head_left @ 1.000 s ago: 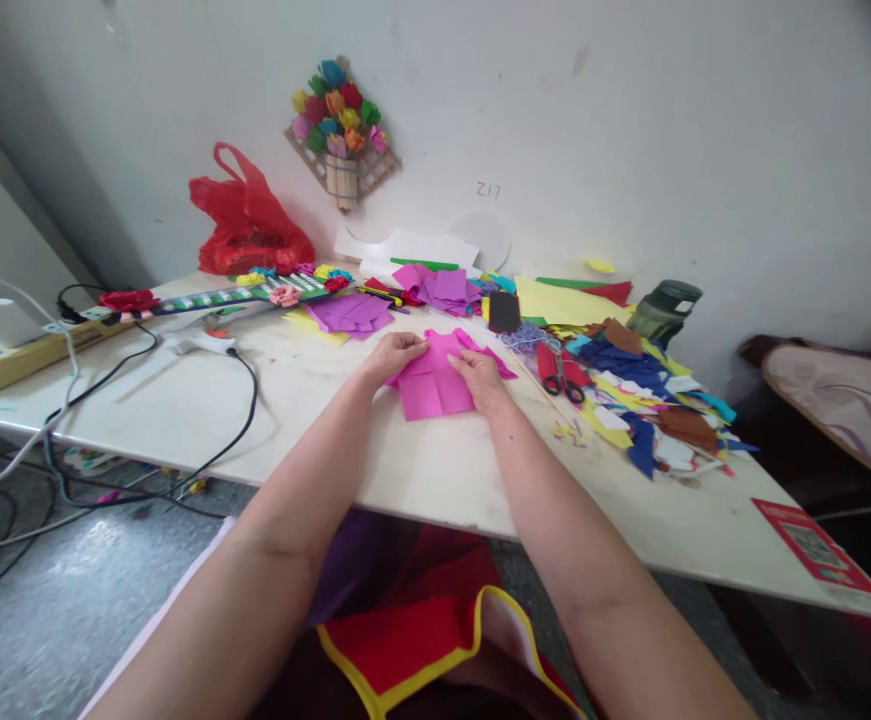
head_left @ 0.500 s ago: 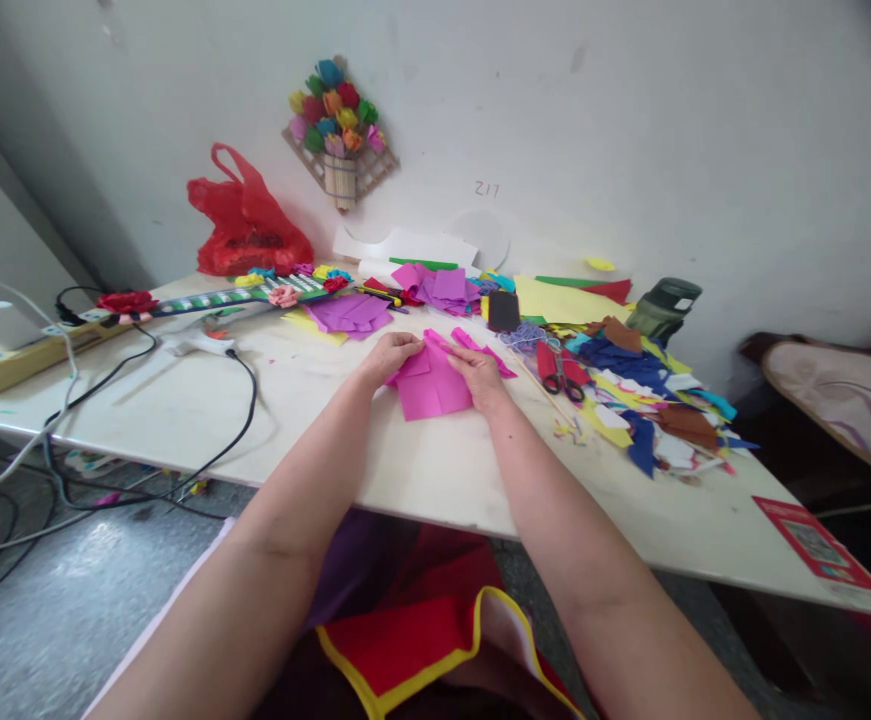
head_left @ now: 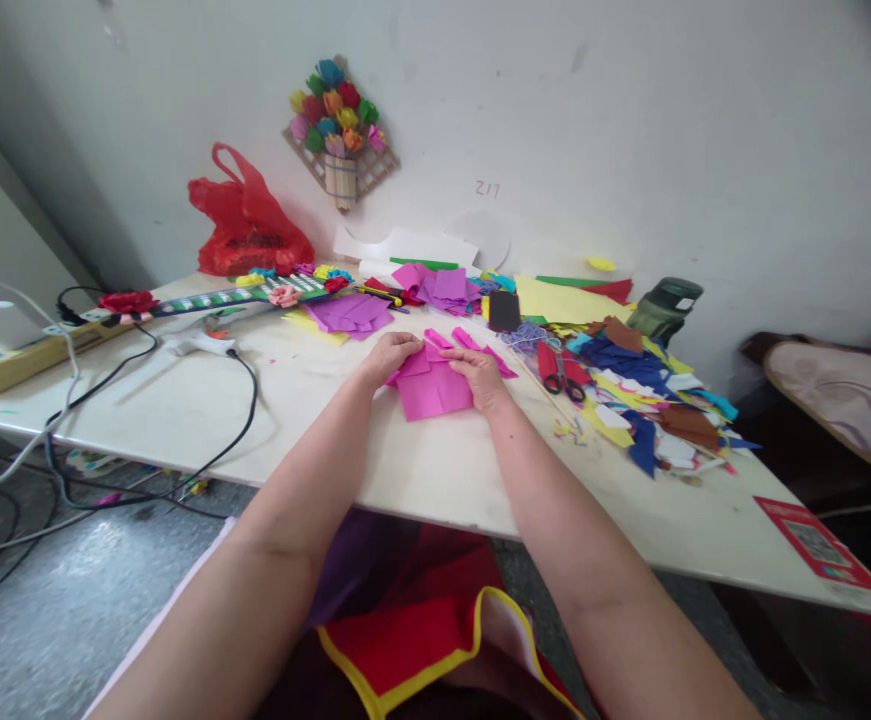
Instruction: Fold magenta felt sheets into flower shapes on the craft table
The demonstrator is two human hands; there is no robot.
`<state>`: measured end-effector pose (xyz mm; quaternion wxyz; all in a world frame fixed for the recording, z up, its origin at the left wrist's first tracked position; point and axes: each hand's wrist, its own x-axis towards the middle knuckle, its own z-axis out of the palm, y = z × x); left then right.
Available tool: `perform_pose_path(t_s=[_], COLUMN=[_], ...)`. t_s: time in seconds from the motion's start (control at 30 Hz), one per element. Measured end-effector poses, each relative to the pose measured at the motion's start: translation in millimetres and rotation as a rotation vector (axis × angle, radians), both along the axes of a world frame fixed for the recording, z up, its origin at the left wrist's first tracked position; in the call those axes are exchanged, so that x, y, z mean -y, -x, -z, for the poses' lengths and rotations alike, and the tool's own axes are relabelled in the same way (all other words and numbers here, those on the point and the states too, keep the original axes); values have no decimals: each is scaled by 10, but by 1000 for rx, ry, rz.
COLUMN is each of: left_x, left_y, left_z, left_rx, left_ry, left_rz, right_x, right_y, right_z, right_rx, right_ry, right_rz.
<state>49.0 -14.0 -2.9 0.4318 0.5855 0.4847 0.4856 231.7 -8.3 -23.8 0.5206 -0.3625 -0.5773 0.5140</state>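
A piece of bright pink crepe paper (head_left: 435, 390) is held between my two hands over the middle of the table. My left hand (head_left: 394, 358) pinches its upper left part with thumb and fingers closed. On the other side, my right hand (head_left: 476, 375) grips the upper right edge, fingers pressed together. Part of the paper is folded over near the top, and the larger sheet hangs flat toward me. Behind my right hand lie more pink strips (head_left: 491, 350). Fingertips cover some of the folded edge.
Scissors (head_left: 564, 375) lie to the right beside a heap of coloured scraps (head_left: 652, 390). Purple paper squares (head_left: 350, 315) sit behind my left hand. Further left are a white glue gun (head_left: 206, 345) with a cable, a power strip (head_left: 30, 355) and a red plastic bag (head_left: 247, 225).
The fingers of my right hand have shifted slightly along the folded pink paper. My left hand stays nearly in place, and nothing else has visibly moved.
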Motion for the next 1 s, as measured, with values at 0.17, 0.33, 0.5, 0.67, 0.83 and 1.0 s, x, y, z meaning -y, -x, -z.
perform_pose_path(t_s=[0.17, 0.33, 0.5, 0.67, 0.83, 1.0], left_x=[3, 3, -21, -38, -18, -45], left_y=[3, -4, -1, 7, 14, 7], left_z=[0, 2, 21, 42, 26, 25], left_rx=[-5, 23, 53, 80, 42, 108], left_ry=[9, 26, 55, 71, 52, 46], left_rz=[0, 11, 34, 53, 53, 35], right_x=[28, 29, 27, 19, 17, 23], right_y=[-1, 4, 1, -5, -9, -6], right_z=[-30, -40, -35, -29, -26, -24], right_rx=[28, 64, 72, 86, 94, 103], right_ry=[12, 1, 2, -17, -38, -33], right_rz=[5, 23, 33, 29, 29, 22])
